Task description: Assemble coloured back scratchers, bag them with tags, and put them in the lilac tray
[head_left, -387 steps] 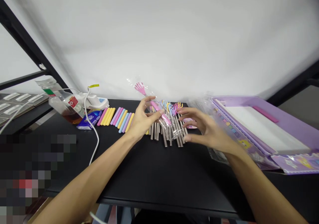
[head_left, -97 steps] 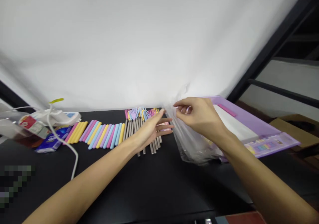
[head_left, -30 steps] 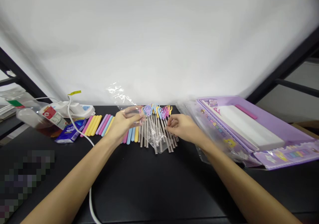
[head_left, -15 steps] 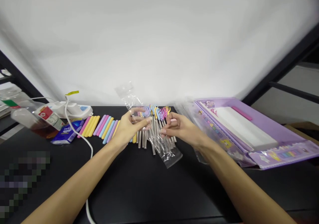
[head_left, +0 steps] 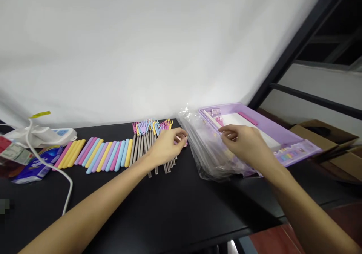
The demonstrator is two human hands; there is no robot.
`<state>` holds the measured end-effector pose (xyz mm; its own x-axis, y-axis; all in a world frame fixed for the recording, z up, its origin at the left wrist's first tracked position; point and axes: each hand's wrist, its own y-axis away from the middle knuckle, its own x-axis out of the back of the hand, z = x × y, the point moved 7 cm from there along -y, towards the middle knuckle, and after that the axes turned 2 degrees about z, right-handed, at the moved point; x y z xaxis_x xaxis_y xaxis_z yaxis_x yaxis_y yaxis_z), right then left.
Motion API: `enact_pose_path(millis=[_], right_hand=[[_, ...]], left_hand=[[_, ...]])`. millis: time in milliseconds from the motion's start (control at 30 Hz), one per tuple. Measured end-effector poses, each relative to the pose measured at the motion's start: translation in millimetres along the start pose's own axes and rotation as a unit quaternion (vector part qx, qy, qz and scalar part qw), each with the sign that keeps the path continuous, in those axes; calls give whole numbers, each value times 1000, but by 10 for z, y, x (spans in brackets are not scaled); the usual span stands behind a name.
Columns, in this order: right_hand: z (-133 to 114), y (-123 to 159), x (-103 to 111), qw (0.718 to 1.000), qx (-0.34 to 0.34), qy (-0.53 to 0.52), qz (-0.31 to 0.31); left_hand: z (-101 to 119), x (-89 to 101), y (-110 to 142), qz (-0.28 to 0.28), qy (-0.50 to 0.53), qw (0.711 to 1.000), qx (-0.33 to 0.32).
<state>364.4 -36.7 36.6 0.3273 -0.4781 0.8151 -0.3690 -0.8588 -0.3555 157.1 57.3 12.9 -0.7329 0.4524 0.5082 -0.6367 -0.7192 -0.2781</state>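
My left hand (head_left: 169,143) is over the metal rods of several back scratchers (head_left: 143,127), whose hand-shaped heads are pink, purple, blue and yellow. Its fingers are curled towards the thumb; anything between them is too small to make out. A small pink item (head_left: 185,142) shows just behind these fingertips. My right hand (head_left: 244,143) is above the near-left edge of the purple box (head_left: 285,127), fingers bent and a little apart, with nothing visible in them. Inside the box, close to its fingertips, lies a pink hand-shaped scratcher head (head_left: 219,121). Clear plastic bags (head_left: 207,156) lie between my hands.
Pastel handles (head_left: 107,156) lie in a row left of the scratchers. Further left are a blue packet (head_left: 39,165), a white power strip (head_left: 66,135), a white cable (head_left: 63,173) and part of a bottle (head_left: 15,154). Cardboard boxes (head_left: 316,137) stand at the right.
The clear bag between my hands half a second ago is no longer there. My right hand has moved right to the purple box. The view has turned right.
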Motion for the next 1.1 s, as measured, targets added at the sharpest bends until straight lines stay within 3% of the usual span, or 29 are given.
enact_pose_path(millis=[100,267,467,567,667,733,800,900,1000,1100], right_hand=[[-69,104,-83,998,30,56,21],[-176,194,-90,992,51,98,69],[-378,176,-216,958,135,255,12],[-429,90,-156,961,156,228,16],[-621,-11,-40,976,156,145,40],[-850,-80,-54,987,147,61,20],[-1115,-144,-193,990,133,-15,-35],[-1439,-202,-556,984,109,-64,-126],[-1556,-180,-932,977,88,-24,-192],[-1567,-112,-1141,975,96,21,-198]], left_hand=[[101,-127,-1,-22,-59,997,-40],[99,-147,18,-33,-81,995,-52],[118,-94,58,-26,-79,994,-64],[138,136,100,4,-87,994,-59],[83,560,178,71,-105,991,-35],[4,864,260,116,-116,986,-11],[-90,1105,356,146,-126,981,7],[-231,1301,504,159,-158,974,19],[-375,1382,645,162,-188,968,34],[-497,1441,756,155,-214,963,52]])
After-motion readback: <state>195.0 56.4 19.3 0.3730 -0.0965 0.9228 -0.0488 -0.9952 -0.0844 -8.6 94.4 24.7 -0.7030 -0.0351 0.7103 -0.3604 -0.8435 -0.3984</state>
